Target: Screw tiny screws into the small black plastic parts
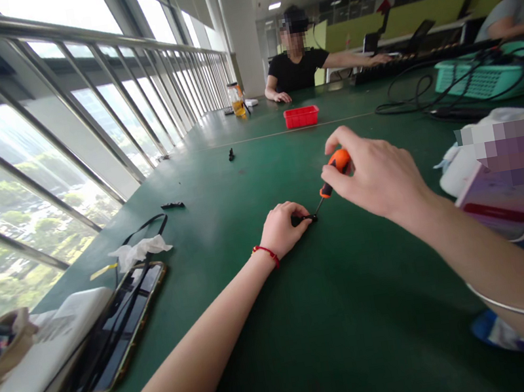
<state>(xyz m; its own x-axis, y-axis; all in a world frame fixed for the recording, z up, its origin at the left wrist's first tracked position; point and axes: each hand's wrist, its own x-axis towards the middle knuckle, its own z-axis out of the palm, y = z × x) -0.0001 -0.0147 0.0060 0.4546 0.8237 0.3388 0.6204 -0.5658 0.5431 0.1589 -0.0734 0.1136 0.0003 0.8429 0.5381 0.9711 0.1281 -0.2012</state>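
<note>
Left hand (283,227) pinching black part (313,217), right hand (377,171) gripping screwdriver (327,187), tip at part's right end. Slip risk: tilted shaft could skid, jab left hand.

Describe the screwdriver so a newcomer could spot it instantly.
Over the green table, find the person's right hand. It holds the screwdriver, whose thin shaft slants down toward the small black part at the left hand. Its orange-and-black handle sets it apart from the red tray farther off.
</note>
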